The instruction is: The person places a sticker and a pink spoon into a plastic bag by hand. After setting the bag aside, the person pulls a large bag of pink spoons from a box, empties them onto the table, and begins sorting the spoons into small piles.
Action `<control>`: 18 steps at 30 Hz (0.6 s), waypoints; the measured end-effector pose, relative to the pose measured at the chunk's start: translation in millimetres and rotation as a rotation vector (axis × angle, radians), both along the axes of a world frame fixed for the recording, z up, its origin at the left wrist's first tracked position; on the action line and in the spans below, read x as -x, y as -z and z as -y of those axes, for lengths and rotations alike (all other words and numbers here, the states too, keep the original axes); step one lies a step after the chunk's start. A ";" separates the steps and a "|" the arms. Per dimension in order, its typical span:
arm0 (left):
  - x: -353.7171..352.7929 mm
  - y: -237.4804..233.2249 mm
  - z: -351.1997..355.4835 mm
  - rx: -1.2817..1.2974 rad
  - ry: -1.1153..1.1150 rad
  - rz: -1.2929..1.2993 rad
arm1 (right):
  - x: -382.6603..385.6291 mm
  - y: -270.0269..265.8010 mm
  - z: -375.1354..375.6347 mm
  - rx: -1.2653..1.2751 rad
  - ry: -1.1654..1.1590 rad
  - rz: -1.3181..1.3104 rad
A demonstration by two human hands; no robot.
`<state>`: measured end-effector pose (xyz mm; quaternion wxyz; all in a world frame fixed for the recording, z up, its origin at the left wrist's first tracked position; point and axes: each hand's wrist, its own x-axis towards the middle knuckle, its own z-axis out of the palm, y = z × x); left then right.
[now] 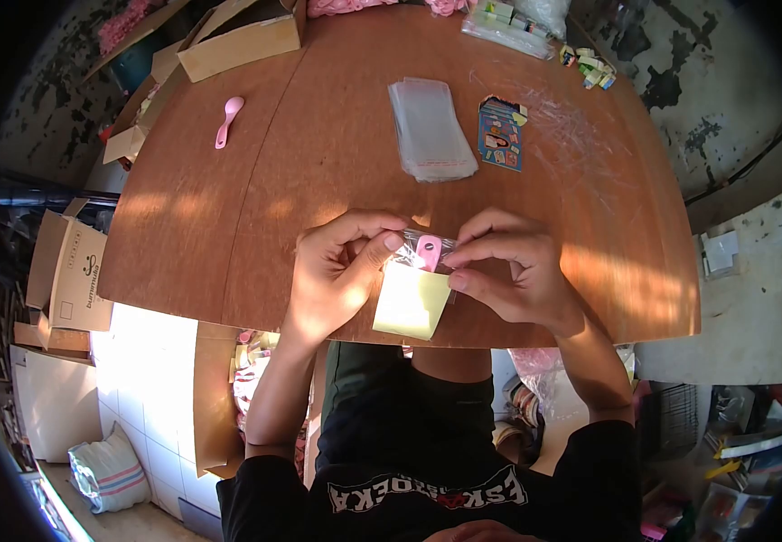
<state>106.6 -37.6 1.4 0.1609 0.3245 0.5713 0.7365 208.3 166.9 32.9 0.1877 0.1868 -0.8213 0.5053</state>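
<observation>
Near the table's front edge, my left hand (338, 271) and my right hand (515, 266) pinch the two upper sides of a small clear plastic bag (406, 253). Through the film shows a pink handle with a hole in its end (428, 249). Below it, a pale yellow card (412, 303) covers the lower part. Beyond my hands lies a stack of clear plastic bags (431, 131), with blue printed cards (501, 135) just to its right. A pink spoon (230, 119) rests alone at the far left.
The brown wooden table (183, 262) has a curved edge. Thin clear plastic strips (580, 135) are scattered on its right side. An open cardboard box (242, 45) sits at the back left, and small packs (590, 68) lie at the back right. Another carton (74, 271) stands left of the table.
</observation>
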 end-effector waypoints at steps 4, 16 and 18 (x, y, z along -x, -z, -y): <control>1.7 4.0 0.3 0.059 -0.043 -0.089 | 0.5 1.3 5.3 -0.066 0.069 0.007; 5.4 5.2 8.1 0.004 0.037 0.026 | -0.5 6.5 6.7 0.055 0.041 0.126; 4.9 6.0 7.5 -0.013 0.045 0.030 | 0.0 8.9 6.1 0.042 0.037 0.140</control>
